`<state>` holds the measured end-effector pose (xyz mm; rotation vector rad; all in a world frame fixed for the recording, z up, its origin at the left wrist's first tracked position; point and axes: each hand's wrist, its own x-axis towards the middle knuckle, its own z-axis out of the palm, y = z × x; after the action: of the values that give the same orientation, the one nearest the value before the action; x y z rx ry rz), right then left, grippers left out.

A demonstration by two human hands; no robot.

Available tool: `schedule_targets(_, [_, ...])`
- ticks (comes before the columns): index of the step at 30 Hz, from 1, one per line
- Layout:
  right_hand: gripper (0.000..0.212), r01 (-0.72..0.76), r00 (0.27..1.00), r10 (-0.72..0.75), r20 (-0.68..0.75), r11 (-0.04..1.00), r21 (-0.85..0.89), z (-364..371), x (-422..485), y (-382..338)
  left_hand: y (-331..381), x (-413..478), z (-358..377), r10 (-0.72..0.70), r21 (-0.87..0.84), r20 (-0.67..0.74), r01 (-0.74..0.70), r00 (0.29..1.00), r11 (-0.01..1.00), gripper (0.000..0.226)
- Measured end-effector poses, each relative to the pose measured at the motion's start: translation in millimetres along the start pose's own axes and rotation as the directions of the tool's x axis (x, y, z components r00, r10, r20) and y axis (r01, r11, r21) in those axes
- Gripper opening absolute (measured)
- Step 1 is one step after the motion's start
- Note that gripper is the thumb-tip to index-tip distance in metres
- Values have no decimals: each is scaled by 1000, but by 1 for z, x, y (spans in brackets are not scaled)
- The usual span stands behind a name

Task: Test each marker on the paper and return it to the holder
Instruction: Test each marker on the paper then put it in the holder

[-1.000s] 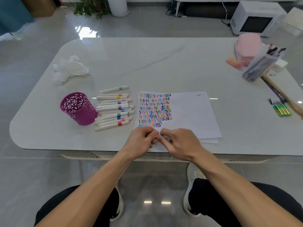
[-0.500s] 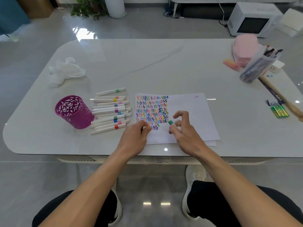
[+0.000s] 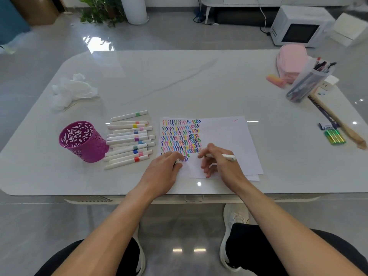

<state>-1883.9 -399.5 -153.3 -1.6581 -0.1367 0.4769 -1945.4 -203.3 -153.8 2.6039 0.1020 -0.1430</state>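
Crumpled white tissue point(image 3: 73, 90) far left on table point(image 3: 179, 80). Far right: pink pouch point(image 3: 290, 58), small pink block point(image 3: 275, 80) beside it, clear pen tub point(image 3: 306, 84) tilted, wooden handle point(image 3: 342, 126), green pack point(image 3: 335, 136). Microwave point(image 3: 300, 26) and plant point(image 3: 99, 10) on floor.

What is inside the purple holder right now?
No marker shows inside the purple holder; only its patterned inner wall is visible. The near wall covers its bottom.

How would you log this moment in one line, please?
right hand grips white plastic marker over white paper sheet | left hand pinches small green cap | purple perforated holder upright
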Motion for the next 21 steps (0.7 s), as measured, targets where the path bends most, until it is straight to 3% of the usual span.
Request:
schedule_targets(5, [9, 60, 998, -60, -18, 998, -31, 11, 4, 5, 0, 3, 4, 23, 21, 16, -23, 1000, 1000, 26])
schedule_targets(13, [21, 79, 994, -86, -68, 992, -101, 16, 9, 11, -2, 1, 4, 103, 4, -22, -103, 994, 995, 27])
schedule_targets(21, [21, 99, 990, -112, -86, 985, -144, 15, 10, 13, -4, 0, 3, 65, 2, -22, -65, 998, 998, 27])
